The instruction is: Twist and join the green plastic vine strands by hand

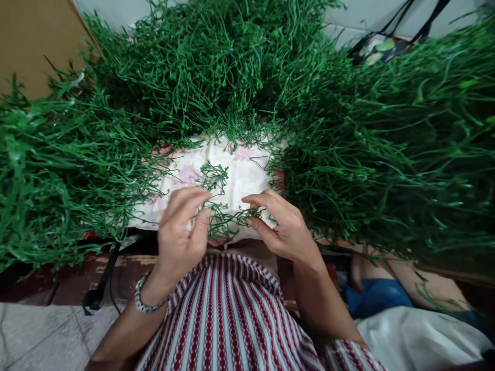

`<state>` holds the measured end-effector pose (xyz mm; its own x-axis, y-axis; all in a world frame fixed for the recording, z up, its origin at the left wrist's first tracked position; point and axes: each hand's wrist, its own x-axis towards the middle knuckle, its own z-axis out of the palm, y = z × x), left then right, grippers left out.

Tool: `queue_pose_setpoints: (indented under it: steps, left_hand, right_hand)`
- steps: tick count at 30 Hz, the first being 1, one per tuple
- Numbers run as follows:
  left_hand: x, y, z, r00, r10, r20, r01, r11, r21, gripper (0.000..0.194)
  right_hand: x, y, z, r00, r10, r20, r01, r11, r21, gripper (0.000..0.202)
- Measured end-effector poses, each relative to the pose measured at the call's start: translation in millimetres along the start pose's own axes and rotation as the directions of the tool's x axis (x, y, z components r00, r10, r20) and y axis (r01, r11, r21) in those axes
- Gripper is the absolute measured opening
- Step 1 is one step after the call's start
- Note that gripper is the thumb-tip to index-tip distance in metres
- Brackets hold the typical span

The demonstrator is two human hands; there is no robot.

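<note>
The left hand's (180,239) fingers stood open, thumb and forefinger parted beside thin green stems (220,221). The right hand's (288,232) thumb and forefinger were also apart at their tips, near the same stems; whether any were pinched between its fingers could not be told. The stems lay between the hands, over the near part of a pale floral cloth (249,180), with a small clump (214,176) just beyond.

Only these few stems were apart from the bulk. Large green masses rose to the left (58,170), ahead (232,67) and to the right (386,154); nothing showed which had been handled and which had not, so what was done and what was left stayed unclear.

The masses hid much of the cloth and whatever bore it, and the outer two were cut off by the frame. A bag (377,49) was partly covered, and the right side was dark and blurred.
</note>
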<state>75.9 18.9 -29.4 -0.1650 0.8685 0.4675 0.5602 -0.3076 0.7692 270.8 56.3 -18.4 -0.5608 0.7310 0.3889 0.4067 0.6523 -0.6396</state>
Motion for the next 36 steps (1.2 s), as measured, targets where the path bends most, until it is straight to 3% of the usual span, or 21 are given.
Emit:
queue_pose_setpoints:
  steps: [2, 4, 7, 12, 15, 18, 21, 24, 27, 31, 36]
  left_hand:
    - [-1, 10, 4.8, 0.969, 0.024, 0.246, -0.005, 0.997, -0.076, 0.019]
    - [-3, 12, 11.4, 0.928, -0.048, 0.369, 0.122, 0.976, -0.180, 0.013]
    - [-6, 5, 16.8, 0.922, -0.176, 0.345, 0.291, 0.903, -0.317, 0.011]
    - [-6, -6, 13.8, 0.919, -0.251, 0.303, 0.380, 0.767, -0.517, 0.004]
    - [-5, -6, 12.3, 0.871, -0.316, 0.376, 0.487, 0.648, -0.585, 0.003]
    - [-5, -5, 12.0, 0.802, -0.390, 0.452, 0.596, 0.561, -0.574, 0.006]
    - [-7, -6, 12.7, 0.785, -0.399, 0.473, 0.617, 0.563, -0.550, 0.007]
    - [-9, -8, 13.4, 0.817, -0.366, 0.446, 0.573, 0.606, -0.552, 0.004]
    - [-11, -8, 11.9, 0.843, -0.331, 0.424, 0.524, 0.683, -0.509, 0.004]
    - [-10, -4, 7.5, 0.803, -0.319, 0.504, 0.542, 0.742, -0.395, 0.008]
    - [-9, 0, 7.5, 0.754, -0.322, 0.572, 0.580, 0.734, -0.352, 0.010]
  right_hand:
    - [4, -5, 2, 0.999, -0.038, 0.001, 0.038, 0.999, 0.013, 0.032]
    - [7, -8, 5, 0.997, -0.073, -0.017, 0.073, 0.997, 0.008, 0.034]
    - [8, -4, 9, 0.995, -0.102, -0.004, 0.102, 0.994, 0.024, 0.034]
    - [6, 7, 11, 0.997, -0.082, 0.008, 0.081, 0.991, 0.110, 0.028]
    - [8, 8, 9, 0.997, -0.067, -0.029, 0.070, 0.990, 0.123, 0.032]
    - [12, 6, 8, 0.994, -0.112, -0.006, 0.112, 0.989, 0.096, 0.050]
    - [15, 7, 13, 0.986, -0.157, 0.060, 0.147, 0.977, 0.156, 0.048]
    - [13, 9, 21, 0.993, -0.113, 0.041, 0.100, 0.964, 0.245, 0.027]
    - [8, 11, 25, 0.998, -0.057, 0.035, 0.044, 0.952, 0.304, 0.019]
    - [5, 12, 23, 0.998, -0.053, 0.029, 0.042, 0.955, 0.292, 0.016]
    - [4, 10, 23, 0.991, -0.122, 0.047, 0.116, 0.987, 0.112, 0.015]
